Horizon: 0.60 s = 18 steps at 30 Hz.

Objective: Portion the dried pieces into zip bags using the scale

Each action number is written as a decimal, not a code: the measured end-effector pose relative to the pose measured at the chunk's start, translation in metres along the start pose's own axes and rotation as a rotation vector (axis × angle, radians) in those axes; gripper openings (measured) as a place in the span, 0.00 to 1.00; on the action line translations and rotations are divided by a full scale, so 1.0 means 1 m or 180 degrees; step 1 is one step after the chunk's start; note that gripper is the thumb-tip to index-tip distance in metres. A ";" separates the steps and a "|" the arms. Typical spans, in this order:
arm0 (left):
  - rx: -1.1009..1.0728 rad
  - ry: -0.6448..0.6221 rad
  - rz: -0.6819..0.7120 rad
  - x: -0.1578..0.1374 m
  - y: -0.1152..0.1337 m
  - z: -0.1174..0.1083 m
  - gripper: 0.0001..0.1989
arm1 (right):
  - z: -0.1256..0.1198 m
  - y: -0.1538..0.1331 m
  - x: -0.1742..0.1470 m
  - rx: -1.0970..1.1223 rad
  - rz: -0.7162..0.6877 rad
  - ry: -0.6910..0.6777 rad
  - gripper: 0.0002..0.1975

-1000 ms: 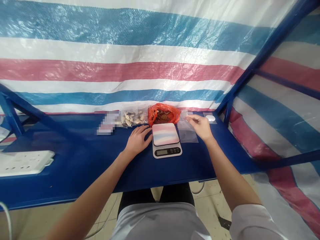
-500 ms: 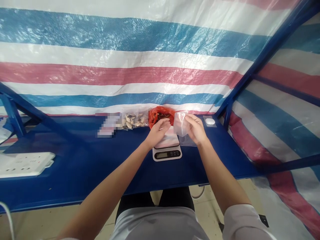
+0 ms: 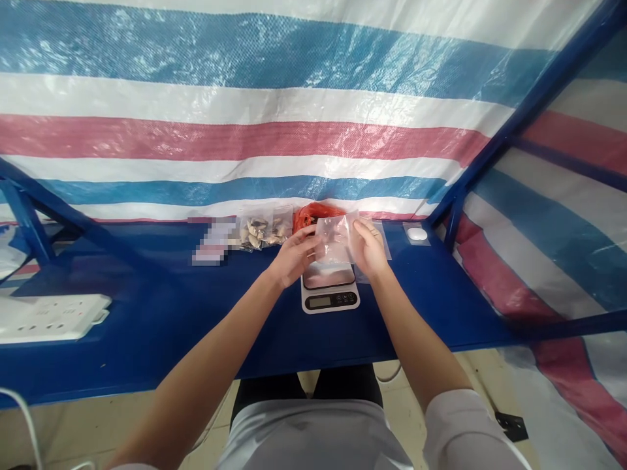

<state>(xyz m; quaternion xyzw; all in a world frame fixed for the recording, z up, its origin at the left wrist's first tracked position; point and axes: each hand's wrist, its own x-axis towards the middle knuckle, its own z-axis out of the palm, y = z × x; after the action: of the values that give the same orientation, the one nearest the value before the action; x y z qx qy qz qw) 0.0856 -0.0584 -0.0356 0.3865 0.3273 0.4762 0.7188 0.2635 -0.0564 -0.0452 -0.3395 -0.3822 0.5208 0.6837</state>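
Observation:
A clear plastic bag (image 3: 336, 239) is stretched between my two hands, above a white kitchen scale (image 3: 330, 301). My right hand (image 3: 370, 249) pinches its right side. At its left edge my left hand (image 3: 295, 253) has its fingers closed on the plastic. The bag looks flat, with nothing visible inside. Just behind it stands an open red plastic bag (image 3: 318, 210), its contents mostly hidden by the hands and the clear bag. More clear plastic (image 3: 385, 236) lies flat on the table by my right hand.
Left of the red bag lie clear bags of pale, brownish dried pieces (image 3: 259, 233) and a blurred-out item (image 3: 214, 241). A white oval object (image 3: 417, 234) sits at the right. A white power strip (image 3: 53, 318) is at the far left of the blue table (image 3: 196, 333).
My left hand has gone from open fingers above the scale to gripping the clear bag's left edge. The bag is now spread flat between both hands, having shifted left.

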 end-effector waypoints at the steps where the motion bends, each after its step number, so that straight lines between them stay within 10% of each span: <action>1: 0.0054 0.0089 0.0118 0.000 0.001 -0.004 0.22 | -0.002 0.001 -0.001 0.0032 0.0066 -0.0057 0.14; 11: 0.1653 0.0414 0.1079 0.001 0.042 -0.056 0.27 | 0.003 -0.009 -0.004 -0.0266 0.0443 -0.0489 0.18; 18: 0.2626 -0.0257 0.0591 0.002 0.090 -0.060 0.23 | 0.038 -0.008 0.009 -0.1176 0.0576 -0.0939 0.18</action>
<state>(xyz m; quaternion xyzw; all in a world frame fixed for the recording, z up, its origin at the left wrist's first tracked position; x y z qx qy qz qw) -0.0024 -0.0198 0.0130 0.6880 0.4258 0.3526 0.4702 0.2352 -0.0470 -0.0186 -0.4119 -0.5346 0.5450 0.4975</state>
